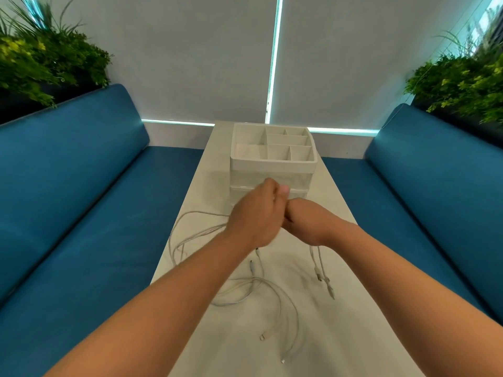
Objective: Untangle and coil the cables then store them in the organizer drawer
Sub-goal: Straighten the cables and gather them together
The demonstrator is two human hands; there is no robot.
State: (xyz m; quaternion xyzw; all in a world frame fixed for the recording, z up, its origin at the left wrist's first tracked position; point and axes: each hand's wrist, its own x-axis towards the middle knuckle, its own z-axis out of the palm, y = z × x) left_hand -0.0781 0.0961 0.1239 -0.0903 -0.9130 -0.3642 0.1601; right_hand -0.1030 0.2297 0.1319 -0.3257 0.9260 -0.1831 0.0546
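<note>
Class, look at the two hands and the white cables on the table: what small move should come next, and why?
Probably draw the hands apart to pull one cable free. The left hand and right hand meet above the table, apparently gripping the cables, which trail in loose overlapping loops. The organizer drawers look shut.

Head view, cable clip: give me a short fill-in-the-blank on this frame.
1. The white cables lie loose on the ____ table.
2. The organizer stands on the table's ____ end.
3. Both hands, left hand and right hand, meet just in front of the ____.

Missing: white; far; organizer
</note>
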